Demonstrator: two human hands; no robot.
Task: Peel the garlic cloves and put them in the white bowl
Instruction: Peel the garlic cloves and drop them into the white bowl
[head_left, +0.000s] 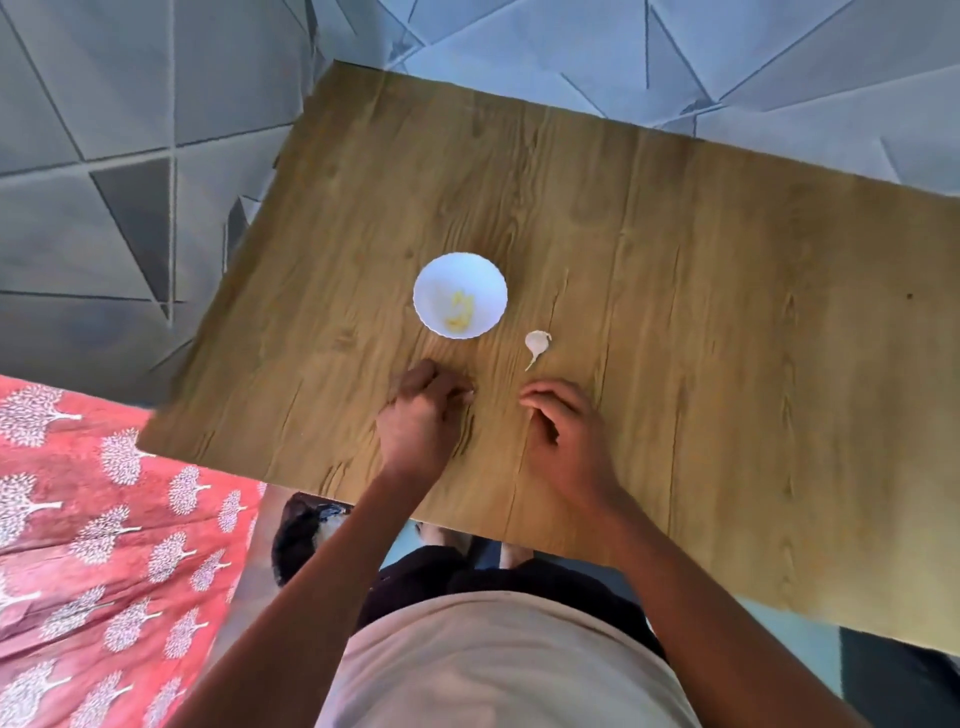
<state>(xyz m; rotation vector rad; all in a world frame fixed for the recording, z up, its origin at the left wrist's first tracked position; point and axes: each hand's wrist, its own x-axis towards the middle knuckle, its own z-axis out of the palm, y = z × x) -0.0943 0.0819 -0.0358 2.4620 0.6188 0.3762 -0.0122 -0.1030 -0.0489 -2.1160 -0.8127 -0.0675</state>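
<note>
Bowl: white bowl (460, 295) mid-counter (675, 260), yellowish peeled cloves (459, 313) inside.
Garlic: one unpeeled piece (537, 345) just right of the bowl, apart from both hands.
Left hand (423, 415): your fingers curl near the counter — whether they hold anything, I cannot tell.
Right hand (566, 431): loosely curled — nothing visible in it.

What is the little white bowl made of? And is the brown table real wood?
The small white round bowl with a wavy rim looks like smooth glazed ceramic or opal glass; the frame cannot settle which. The brown wood-grain table looks like printed laminate over board, not solid wood: its grain is flat and even, with a thin, clean edge.
</note>
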